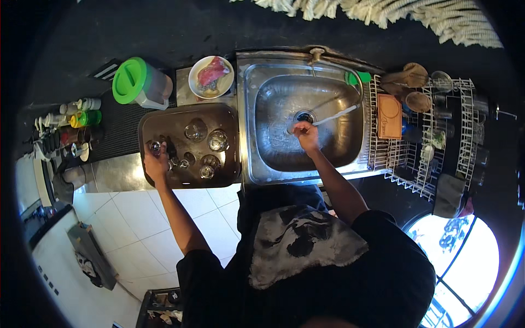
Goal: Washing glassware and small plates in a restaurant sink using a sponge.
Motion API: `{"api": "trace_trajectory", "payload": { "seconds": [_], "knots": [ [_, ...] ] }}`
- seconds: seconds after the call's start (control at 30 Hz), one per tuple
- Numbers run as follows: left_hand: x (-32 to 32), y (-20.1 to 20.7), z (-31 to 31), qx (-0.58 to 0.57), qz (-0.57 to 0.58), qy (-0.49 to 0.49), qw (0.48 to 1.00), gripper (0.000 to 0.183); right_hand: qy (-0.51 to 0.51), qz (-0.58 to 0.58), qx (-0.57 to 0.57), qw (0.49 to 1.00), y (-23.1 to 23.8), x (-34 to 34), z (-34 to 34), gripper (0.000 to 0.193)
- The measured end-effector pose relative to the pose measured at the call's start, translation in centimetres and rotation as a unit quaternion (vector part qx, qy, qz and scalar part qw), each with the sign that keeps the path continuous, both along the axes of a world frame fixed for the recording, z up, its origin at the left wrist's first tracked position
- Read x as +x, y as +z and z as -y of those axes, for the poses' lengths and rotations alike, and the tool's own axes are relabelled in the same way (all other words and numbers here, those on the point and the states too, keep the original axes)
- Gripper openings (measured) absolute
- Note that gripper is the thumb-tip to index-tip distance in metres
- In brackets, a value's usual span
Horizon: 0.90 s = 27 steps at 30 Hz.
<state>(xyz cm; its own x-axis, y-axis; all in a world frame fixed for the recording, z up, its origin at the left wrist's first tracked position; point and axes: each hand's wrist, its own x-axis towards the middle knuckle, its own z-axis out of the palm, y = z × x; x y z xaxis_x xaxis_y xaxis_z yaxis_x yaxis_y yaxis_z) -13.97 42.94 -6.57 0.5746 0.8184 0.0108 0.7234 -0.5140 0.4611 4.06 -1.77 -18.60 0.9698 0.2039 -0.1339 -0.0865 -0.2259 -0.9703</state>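
A brown tray with several clear glasses lies on the counter left of the steel sink. My left hand rests at the tray's left edge, fingers closed around a small glass. Other glasses stand upright in the tray's middle. My right hand is inside the sink basin, fingers curled just under the end of the faucet spout, close to the drain. Whether that hand holds anything is not visible.
A wire dish rack with a wooden board, bowls and cups stands right of the sink. A green-lidded pitcher and a plate with a pink item sit behind the tray. Small bottles line the far left.
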Motion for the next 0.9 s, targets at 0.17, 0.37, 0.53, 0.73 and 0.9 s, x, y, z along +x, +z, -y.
{"api": "trace_trajectory", "payload": {
  "seconds": [0.17, 0.37, 0.53, 0.73, 0.9],
  "knots": [
    [1.1, 3.9, 2.3, 0.093, 0.231, 0.088, 0.965, 0.031, 0.031, -0.006, -0.051, 0.998, 4.2, -1.2, 0.4, 0.009],
    [6.5, 7.8, 14.6, -0.175, 0.391, -0.020, 0.903, 0.006, 0.062, 0.066, -0.141, 0.986, 12.8, -1.7, -0.9, 0.007],
    [9.7, -0.2, 25.0, -0.570, 0.216, -0.091, 0.787, 0.029, 0.110, -0.053, 0.006, 0.992, 14.1, -2.3, -1.4, 0.008],
    [13.4, -2.1, 30.3, -0.697, 0.142, -0.147, 0.687, 0.040, 0.101, -0.159, 0.167, 0.968, 13.9, -1.5, -0.6, 0.009],
    [15.5, -0.6, 31.1, -0.359, 0.117, -0.297, 0.877, 0.039, -0.005, -0.361, 0.361, 0.860, 11.4, -1.6, 1.2, 0.020]
  ]
}}
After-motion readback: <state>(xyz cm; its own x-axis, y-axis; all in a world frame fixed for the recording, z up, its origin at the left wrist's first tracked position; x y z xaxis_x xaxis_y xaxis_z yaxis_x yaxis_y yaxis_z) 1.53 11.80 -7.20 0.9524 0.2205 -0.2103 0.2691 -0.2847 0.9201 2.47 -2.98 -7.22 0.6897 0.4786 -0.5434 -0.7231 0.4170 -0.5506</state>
